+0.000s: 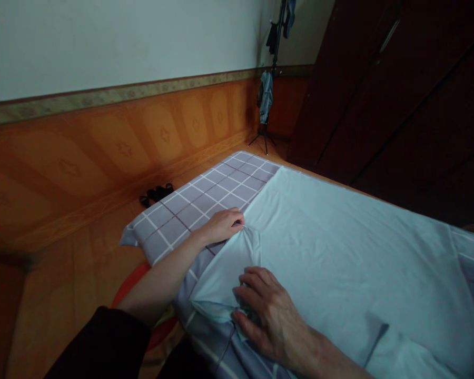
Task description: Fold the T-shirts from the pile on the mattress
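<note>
A large pale blue-green cloth (339,247) lies spread over a bed or table covered with a grey checked sheet (205,195). At the cloth's left edge my left hand (224,223) pinches the fabric, and small folds run out from its fingertips. Nearer to me, my right hand (266,310) rests by the folded near-left corner of the cloth, fingers bent and spread, thumb apart from them. Under its palm the corner is partly hidden.
Dark shoes (157,195) stand on the floor by the tiled wall. A red round object (132,281) is below my left forearm. A coat rack (274,68) with clothes stands at the back, beside a dark wardrobe (383,95).
</note>
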The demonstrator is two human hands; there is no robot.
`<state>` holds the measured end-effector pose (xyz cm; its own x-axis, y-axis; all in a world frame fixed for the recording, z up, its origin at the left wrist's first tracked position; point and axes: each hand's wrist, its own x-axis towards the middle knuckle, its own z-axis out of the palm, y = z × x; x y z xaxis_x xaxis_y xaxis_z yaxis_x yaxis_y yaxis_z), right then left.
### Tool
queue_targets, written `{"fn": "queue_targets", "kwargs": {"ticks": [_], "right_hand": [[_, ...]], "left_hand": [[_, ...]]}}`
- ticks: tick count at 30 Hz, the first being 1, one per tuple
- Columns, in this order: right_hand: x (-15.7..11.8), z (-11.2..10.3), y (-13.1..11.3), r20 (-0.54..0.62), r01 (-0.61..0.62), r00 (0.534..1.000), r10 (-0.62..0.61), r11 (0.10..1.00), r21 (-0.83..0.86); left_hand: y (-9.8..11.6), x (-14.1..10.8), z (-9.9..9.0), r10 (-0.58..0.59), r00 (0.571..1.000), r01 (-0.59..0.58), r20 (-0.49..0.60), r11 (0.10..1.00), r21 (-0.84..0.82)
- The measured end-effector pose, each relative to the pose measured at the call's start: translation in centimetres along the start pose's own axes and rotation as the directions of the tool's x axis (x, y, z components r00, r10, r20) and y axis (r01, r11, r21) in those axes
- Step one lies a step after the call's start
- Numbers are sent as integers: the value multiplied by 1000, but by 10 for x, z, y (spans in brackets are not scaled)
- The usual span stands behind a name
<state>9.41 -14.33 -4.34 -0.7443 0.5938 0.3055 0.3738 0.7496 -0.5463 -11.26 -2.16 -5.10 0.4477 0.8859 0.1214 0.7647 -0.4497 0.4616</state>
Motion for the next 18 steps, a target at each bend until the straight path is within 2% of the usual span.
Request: {"fn": "queue_targets", "kwargs": {"ticks": [4,8,10,14,16,18], "right_hand": [[1,3,1,19,-65,998,65,998,-4],[-2,6,4,53,-79,995,83,994,-71],[-3,6,5,26,-82,996,85,992,-92],[-5,4,7,-104,-112,990,99,985,-132],[-4,4,7,-106,-116,989,102,985,-131],[-4,4,6,-50,-101,994,96,989,-105]], "left_hand": [[3,-1,-1,-2,1000,2,-18,1000,1],[2,-1,-2,14,1000,-14,-1,1000,-22],[1,0,-3,19,1000,-19,10,999,-31],[-2,0,-4,17,1000,-16,23,999,-47],[-3,0,-4,15,1000,-13,22,998,-59],[-4,0,-4,14,1000,-13,18,997,-77]]}}
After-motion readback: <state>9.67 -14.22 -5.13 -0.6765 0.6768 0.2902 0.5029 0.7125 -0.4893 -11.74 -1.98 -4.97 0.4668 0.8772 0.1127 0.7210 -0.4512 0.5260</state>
